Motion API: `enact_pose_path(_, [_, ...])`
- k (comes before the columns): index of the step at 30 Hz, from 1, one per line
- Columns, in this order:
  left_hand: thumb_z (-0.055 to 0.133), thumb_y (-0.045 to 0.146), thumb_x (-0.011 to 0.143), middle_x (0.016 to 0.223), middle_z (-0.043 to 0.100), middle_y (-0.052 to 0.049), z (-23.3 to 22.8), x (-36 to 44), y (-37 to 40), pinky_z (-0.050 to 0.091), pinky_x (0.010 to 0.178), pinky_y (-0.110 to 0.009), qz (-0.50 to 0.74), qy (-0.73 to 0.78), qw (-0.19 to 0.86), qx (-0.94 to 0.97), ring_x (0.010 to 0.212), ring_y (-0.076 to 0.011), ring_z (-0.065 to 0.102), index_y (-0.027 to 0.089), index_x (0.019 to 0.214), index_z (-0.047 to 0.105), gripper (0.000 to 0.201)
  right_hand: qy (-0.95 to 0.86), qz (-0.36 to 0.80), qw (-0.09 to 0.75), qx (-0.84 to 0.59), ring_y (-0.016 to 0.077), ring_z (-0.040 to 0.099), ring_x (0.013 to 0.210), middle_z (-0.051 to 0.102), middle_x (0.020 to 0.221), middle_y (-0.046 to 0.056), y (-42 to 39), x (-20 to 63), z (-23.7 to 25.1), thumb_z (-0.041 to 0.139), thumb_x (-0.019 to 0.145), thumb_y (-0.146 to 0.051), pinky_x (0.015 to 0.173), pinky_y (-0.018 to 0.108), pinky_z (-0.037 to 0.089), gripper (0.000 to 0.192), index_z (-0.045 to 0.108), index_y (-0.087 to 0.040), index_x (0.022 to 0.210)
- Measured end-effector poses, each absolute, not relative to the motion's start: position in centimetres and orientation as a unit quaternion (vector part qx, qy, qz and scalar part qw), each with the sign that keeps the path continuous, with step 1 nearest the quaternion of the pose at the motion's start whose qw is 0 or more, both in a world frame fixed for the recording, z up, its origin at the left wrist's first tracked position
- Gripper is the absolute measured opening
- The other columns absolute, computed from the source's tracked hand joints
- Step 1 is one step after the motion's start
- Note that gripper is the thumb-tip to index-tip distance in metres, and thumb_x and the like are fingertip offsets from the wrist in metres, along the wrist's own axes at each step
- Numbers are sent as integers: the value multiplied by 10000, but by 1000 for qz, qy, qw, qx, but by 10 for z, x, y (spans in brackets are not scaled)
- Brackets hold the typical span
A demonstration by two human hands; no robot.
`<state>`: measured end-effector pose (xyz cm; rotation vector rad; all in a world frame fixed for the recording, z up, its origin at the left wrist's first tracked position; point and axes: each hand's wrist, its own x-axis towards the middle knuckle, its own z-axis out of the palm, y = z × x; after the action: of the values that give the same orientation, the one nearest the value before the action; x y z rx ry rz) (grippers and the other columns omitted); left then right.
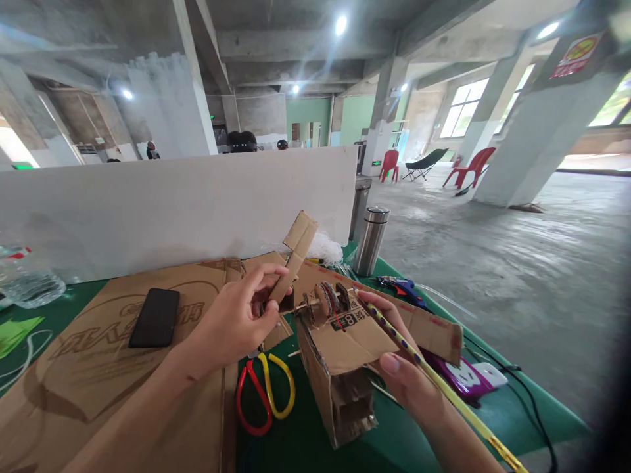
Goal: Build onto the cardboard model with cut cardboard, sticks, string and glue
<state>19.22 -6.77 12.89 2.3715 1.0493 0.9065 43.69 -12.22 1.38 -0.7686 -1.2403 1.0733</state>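
Observation:
My left hand (241,315) pinches a folded cardboard strip (294,253) that stands up from the end of a thin stick axle. That axle runs through small cardboard wheels (325,301) on top of a cardboard box model (340,368). From the right side my right hand (399,368) holds the box and also grips a yellow dotted pencil (434,378), whose tip points at the wheels. Box and hands are raised a little above the green table (513,414).
Red-and-yellow scissors (266,391) lie under the box. A black phone (155,317) rests on flat cardboard sheets (98,368) at left. A steel flask (371,241), blue glue gun (401,288), purple box (466,378) and black cable (522,387) are at right. A white partition (172,203) stands behind.

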Motion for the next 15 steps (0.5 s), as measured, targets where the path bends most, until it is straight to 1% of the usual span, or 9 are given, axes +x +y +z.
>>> enact_pose_path(2, [519, 193, 889, 1050, 761, -43, 128, 194, -70, 512, 609, -282, 327, 378, 222, 837, 917, -216, 722, 257, 1237, 500, 355, -539, 463, 621, -331, 370, 480, 1355, 449, 1525, 76, -121, 436, 13, 643, 796, -633, 969, 491, 530, 709, 407, -349, 1402])
enact_pose_path(4, [546, 215, 898, 1040, 765, -44, 126, 197, -72, 555, 678, -297, 334, 379, 267, 821, 991, -227, 721, 261, 1234, 499, 342, -538, 458, 629, -323, 364, 506, 1333, 464, 1513, 73, -121, 433, 12, 633, 801, -632, 976, 494, 526, 695, 407, -352, 1396])
enact_pose_path(6, [561, 227, 905, 1037, 766, -41, 122, 199, -74, 582, 764, -317, 343, 373, 309, 805, 998, -218, 727, 264, 1231, 495, 334, -537, 460, 633, -314, 362, 509, 1331, 470, 1508, 73, -121, 432, 12, 639, 802, -619, 970, 492, 529, 694, 405, -356, 1400])
enact_pose_path(8, [560, 225, 914, 1060, 761, -39, 119, 200, -74, 585, 825, -326, 346, 368, 331, 797, 1001, -205, 732, 270, 1243, 487, 339, -536, 464, 635, -308, 363, 468, 1367, 470, 1509, 70, -121, 431, 12, 659, 801, -596, 953, 478, 538, 692, 412, -359, 1403])
enact_pose_path(10, [560, 223, 917, 1077, 756, -40, 117, 200, -74, 584, 827, -318, 342, 371, 329, 798, 1041, -209, 723, 274, 1253, 486, 347, -531, 471, 637, -302, 364, 449, 1381, 473, 1506, 69, -120, 431, 12, 680, 800, -569, 941, 466, 543, 684, 423, -360, 1398])
enact_pose_path(12, [563, 224, 915, 1096, 749, -51, 118, 199, -74, 582, 816, -318, 332, 377, 311, 807, 1101, -227, 701, 272, 1253, 496, 348, -527, 478, 637, -296, 365, 485, 1350, 476, 1504, 70, -120, 431, 13, 690, 802, -551, 928, 465, 549, 671, 432, -362, 1392])
enact_pose_path(15, [555, 221, 917, 1112, 742, -63, 120, 197, -75, 578, 805, -318, 324, 378, 287, 819, 1110, -235, 694, 270, 1256, 504, 346, -531, 476, 635, -298, 362, 514, 1323, 479, 1503, 67, -120, 430, 15, 689, 804, -552, 924, 472, 551, 664, 436, -366, 1389])
